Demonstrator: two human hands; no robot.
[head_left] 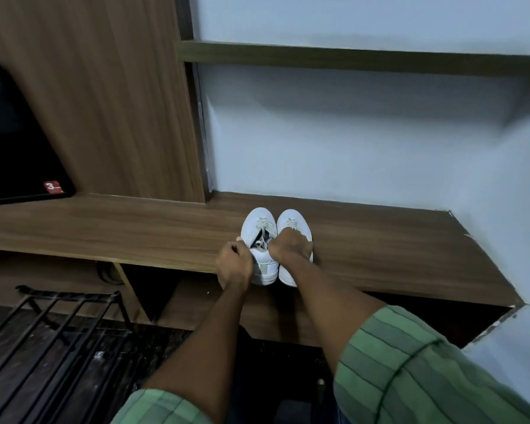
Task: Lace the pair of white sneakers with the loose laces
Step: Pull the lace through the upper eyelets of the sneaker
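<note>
White sneakers [262, 267] side by side, half-laced

sleeves [410, 362]: green, dark-striped, short | forearms bare

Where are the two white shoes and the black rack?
Left sneaker [262, 272]: head view, on its heel side.
Right sneaker [291, 218]: head view, on its toe cap.
Black rack [74, 304]: head view, on a top bar.

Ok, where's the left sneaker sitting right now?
In the head view the left sneaker stands on the wooden shelf, toe toward the wall, touching the right sneaker. The left hand is at its near-left side, the right hand over its opening.
</note>
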